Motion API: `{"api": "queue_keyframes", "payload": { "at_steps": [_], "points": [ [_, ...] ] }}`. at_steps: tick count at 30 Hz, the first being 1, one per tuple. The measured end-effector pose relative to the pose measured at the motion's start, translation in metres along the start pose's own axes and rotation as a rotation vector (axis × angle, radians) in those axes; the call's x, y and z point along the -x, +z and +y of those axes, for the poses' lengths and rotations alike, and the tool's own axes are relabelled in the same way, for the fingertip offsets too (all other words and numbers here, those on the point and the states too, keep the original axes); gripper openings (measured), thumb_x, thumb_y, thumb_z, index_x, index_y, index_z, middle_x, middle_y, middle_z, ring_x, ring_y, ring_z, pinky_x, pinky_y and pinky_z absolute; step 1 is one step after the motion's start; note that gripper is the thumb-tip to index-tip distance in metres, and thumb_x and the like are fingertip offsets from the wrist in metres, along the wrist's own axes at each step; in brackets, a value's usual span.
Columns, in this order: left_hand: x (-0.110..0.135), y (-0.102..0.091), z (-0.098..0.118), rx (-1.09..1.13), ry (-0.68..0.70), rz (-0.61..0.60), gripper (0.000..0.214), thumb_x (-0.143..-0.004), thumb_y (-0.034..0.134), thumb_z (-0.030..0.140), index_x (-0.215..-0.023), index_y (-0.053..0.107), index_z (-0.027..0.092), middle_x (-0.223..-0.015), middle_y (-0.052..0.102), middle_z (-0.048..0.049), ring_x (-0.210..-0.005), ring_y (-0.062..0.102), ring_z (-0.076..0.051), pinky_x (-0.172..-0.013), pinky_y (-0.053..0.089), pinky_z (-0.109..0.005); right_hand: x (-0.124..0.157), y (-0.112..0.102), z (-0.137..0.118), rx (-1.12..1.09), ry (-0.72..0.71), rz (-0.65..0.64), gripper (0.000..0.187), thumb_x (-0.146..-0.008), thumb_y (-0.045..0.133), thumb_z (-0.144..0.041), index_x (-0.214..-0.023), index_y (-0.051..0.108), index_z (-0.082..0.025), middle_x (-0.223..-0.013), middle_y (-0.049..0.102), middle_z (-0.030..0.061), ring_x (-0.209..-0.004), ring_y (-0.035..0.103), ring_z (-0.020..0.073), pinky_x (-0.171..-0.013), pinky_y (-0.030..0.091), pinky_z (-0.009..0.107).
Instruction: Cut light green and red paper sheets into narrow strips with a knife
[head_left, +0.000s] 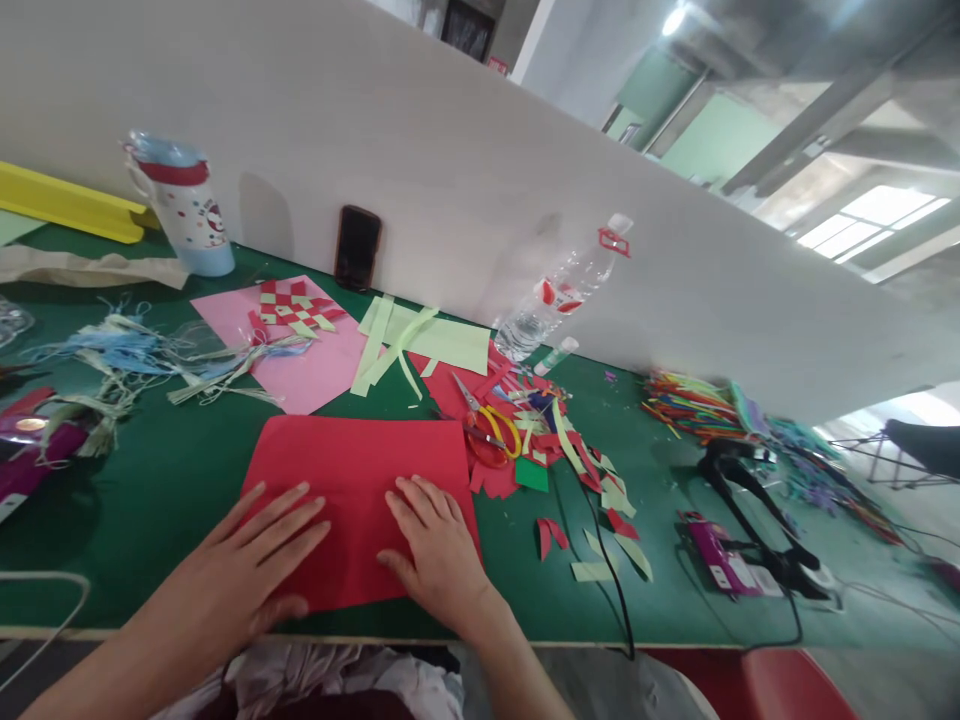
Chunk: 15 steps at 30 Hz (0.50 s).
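A red paper sheet (360,470) lies flat on the green table (165,480) right in front of me. My left hand (244,565) rests on its left part, fingers stretched out flat. My right hand (439,545) presses on its right part, fingers lying flat and close together. Neither hand holds anything. Just beyond the sheet's right corner lie yellow-handled scissors (491,430) among red and green paper scraps (592,480).
A pink sheet (315,365) carries a red-and-green woven piece (296,308). Pale green strips (420,345), a phone (357,247) leaning on the white wall, a lying plastic bottle (559,295), a lidded cup (184,205), thread bundles (127,360), coloured sticks (694,405) and a black cable (611,570) surround it.
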<state>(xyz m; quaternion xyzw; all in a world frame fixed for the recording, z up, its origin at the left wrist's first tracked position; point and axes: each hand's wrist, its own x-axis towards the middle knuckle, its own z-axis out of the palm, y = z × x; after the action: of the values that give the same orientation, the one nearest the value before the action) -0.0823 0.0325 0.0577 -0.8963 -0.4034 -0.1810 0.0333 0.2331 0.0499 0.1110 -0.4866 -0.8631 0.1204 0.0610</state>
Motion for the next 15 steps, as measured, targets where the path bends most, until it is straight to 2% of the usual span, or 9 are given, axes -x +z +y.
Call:
{"api": "queue_keyframes", "payload": {
  "at_steps": [2,5,8,10,13,15],
  "points": [
    [0.006,-0.008,0.007,-0.004,0.047,-0.004,0.082,-0.093,0.065,0.072,-0.165,0.042,0.041,-0.162,0.063,-0.0013,-0.147,0.061,-0.029,-0.127,0.039,-0.044,0.0,-0.001,0.001,-0.013,-0.008,0.003,0.064,-0.105,0.07,-0.055,-0.159,0.057,-0.024,-0.163,0.058,0.0137,-0.154,0.049,0.0331,-0.124,0.047,0.054],
    [0.014,-0.017,0.011,-0.043,0.073,-0.002,0.093,-0.088,0.071,0.071,-0.168,0.038,0.036,-0.166,0.058,-0.0033,-0.148,0.06,-0.03,-0.121,0.046,-0.041,0.005,-0.008,0.006,-0.04,-0.041,0.026,0.06,-0.107,0.068,-0.054,-0.155,0.061,-0.019,-0.161,0.06,0.016,-0.154,0.049,0.0331,-0.124,0.049,0.052],
    [0.022,-0.019,0.007,-0.06,0.069,-0.05,0.091,-0.09,0.071,0.067,-0.169,0.035,0.039,-0.169,0.054,-0.0011,-0.149,0.059,-0.029,-0.119,0.049,-0.041,0.02,-0.015,0.015,-0.069,-0.072,0.072,0.052,-0.107,0.07,-0.048,-0.15,0.066,-0.019,-0.154,0.066,0.0163,-0.153,0.051,0.0331,-0.124,0.048,0.053],
    [0.029,-0.018,0.003,-0.047,0.077,-0.093,0.09,-0.09,0.072,0.063,-0.169,0.034,0.041,-0.169,0.054,0.0006,-0.15,0.059,-0.029,-0.119,0.051,-0.041,0.036,-0.018,0.02,-0.087,-0.081,0.056,0.052,-0.105,0.073,-0.048,-0.148,0.067,-0.02,-0.15,0.069,0.0152,-0.152,0.053,0.0332,-0.125,0.048,0.055],
    [0.04,-0.014,-0.003,0.001,0.053,-0.118,0.085,-0.091,0.073,0.056,-0.167,0.038,0.042,-0.168,0.054,0.0021,-0.15,0.058,-0.028,-0.121,0.052,-0.043,0.059,-0.019,0.022,-0.113,-0.071,-0.019,0.061,-0.098,0.08,-0.056,-0.148,0.068,-0.021,-0.152,0.067,0.0155,-0.153,0.052,0.035,-0.126,0.045,0.057],
    [0.047,-0.01,-0.007,0.06,0.04,-0.126,0.074,-0.091,0.074,0.053,-0.16,0.049,0.045,-0.167,0.055,0.004,-0.151,0.058,-0.028,-0.122,0.052,-0.044,0.07,-0.017,0.021,-0.131,-0.059,-0.069,0.071,-0.092,0.084,-0.062,-0.148,0.068,-0.021,-0.158,0.062,0.0169,-0.156,0.048,0.0369,-0.128,0.042,0.06]
  ]
}}
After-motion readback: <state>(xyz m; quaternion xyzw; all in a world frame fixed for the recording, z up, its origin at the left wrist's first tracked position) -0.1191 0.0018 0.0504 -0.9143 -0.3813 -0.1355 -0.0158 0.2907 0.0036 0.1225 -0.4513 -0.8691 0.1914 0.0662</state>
